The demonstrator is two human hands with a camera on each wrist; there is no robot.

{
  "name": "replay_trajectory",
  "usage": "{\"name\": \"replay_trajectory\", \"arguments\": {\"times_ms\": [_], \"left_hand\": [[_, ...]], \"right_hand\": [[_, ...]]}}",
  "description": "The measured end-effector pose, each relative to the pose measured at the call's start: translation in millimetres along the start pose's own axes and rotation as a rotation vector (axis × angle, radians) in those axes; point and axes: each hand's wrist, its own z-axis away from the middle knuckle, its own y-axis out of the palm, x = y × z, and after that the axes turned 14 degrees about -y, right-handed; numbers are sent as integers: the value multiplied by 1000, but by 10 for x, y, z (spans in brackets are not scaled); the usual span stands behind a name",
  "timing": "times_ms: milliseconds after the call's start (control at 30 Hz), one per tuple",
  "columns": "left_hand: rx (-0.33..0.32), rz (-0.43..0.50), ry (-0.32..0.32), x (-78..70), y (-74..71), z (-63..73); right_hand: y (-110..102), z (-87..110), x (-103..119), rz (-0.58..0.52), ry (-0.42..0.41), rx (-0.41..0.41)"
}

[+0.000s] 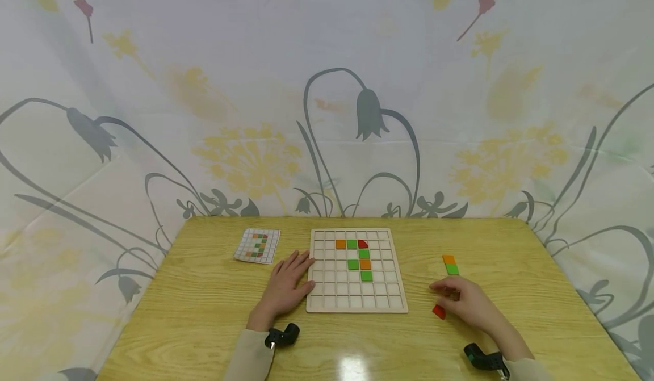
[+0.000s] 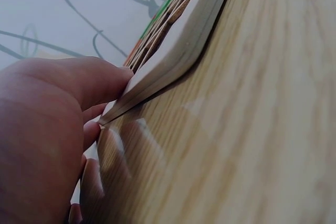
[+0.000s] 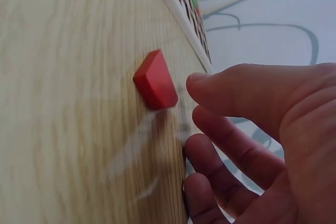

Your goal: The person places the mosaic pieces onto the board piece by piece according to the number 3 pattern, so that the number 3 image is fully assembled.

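A wooden grid board lies on the table, with orange, green and red tiles set in some of its cells. My left hand rests at the board's left side, its fingers extended and the thumb touching the edge. In the left wrist view, the thumb lies against the rim. Right of the board, my right hand hovers low over the table with loosely bent fingers and nothing between them. Close by its thumb lies a red tile with a slanted side. An orange tile and a green tile lie just beyond the hand.
A printed card with a coloured grid pattern lies left of the board. The wooden table reaches back to a flower-patterned curtain. Each wrist wears a black camera strap.
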Motion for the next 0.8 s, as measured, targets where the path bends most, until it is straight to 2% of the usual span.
{"name": "replay_trajectory", "arguments": {"times_ms": [200,433,600,800], "left_hand": [[-3,5,4,-4,-7,0],[27,15,-3,-24,-19,22],[24,8,-6,-10,-13,36],[12,8,-4,12,-7,20]], "right_hand": [[-73,123,-26,19,-17,43],[-107,221,-54,-17,-21,117],[-95,228,-59,-35,-23,156],[-95,193,-68,-11,-30,152]]}}
